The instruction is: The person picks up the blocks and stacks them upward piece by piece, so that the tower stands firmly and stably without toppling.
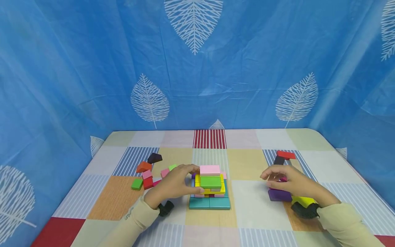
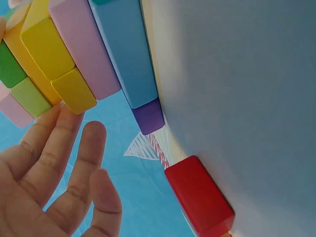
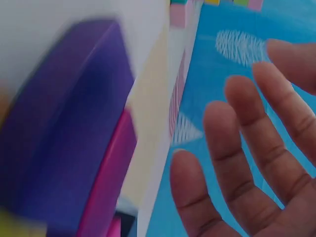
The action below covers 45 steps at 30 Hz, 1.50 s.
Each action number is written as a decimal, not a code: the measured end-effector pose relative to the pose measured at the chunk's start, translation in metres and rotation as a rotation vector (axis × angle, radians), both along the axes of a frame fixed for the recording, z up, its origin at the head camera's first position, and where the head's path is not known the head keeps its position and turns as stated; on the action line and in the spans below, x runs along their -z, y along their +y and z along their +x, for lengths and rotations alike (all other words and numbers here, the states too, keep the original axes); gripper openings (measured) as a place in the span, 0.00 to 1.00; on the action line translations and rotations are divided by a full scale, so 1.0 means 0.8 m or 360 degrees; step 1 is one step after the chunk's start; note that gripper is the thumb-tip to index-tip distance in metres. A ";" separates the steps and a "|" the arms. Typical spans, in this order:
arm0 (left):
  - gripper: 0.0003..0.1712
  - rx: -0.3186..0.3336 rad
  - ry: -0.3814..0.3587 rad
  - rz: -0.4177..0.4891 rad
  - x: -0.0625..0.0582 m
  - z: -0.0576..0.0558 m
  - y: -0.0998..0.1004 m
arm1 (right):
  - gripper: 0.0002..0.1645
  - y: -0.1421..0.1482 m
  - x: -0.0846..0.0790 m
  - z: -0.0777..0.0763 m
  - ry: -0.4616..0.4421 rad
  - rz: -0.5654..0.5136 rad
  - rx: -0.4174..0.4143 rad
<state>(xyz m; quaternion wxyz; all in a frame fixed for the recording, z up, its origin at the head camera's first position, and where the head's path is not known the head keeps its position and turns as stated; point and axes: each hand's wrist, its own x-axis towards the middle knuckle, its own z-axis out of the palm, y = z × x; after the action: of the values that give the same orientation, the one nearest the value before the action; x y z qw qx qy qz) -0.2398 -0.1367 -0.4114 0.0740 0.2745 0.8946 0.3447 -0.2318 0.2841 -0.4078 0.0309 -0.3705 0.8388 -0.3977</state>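
A tower of coloured wooden blocks (image 1: 210, 182) stands in the middle, with teal blocks (image 1: 210, 203) at its base and a pink block (image 1: 210, 170) on top above a green block (image 1: 211, 182). My left hand (image 1: 173, 182) spans the tower's left side, thumb at the near side and fingers at the far side. In the left wrist view its fingertips meet the ends of the yellow block (image 2: 74, 90) and light green block (image 2: 30, 96). At the right, my right hand (image 1: 288, 179), fingers loosely bent and holding nothing, hovers over a purple block (image 1: 279, 195).
Loose blocks lie left of the tower, among them a red block (image 1: 148, 183), a green block (image 1: 137, 184), an orange block (image 1: 144, 167) and a black block (image 1: 154, 157). Around the right hand are a red block (image 1: 286, 155), a black block (image 1: 279, 160) and a yellow-green block (image 1: 303, 201).
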 end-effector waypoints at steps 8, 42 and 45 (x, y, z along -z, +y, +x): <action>0.37 0.0005 -0.0011 -0.0005 0.000 -0.001 0.000 | 0.11 0.049 -0.001 0.012 -0.0108 0.0302 0.0171; 0.38 0.0023 -0.0027 0.0008 -0.002 0.000 0.000 | 0.19 0.014 0.025 0.037 0.0108 0.0285 0.0269; 0.38 0.0022 -0.0024 0.0008 -0.002 0.000 0.001 | 0.19 0.004 0.022 0.036 0.0072 0.0157 0.0256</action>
<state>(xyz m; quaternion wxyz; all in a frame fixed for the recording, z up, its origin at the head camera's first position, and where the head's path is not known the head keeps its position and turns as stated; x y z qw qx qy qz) -0.2396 -0.1363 -0.4097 0.0825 0.2783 0.8912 0.3486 -0.2033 0.2875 -0.4256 -0.0019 -0.3089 0.8849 -0.3485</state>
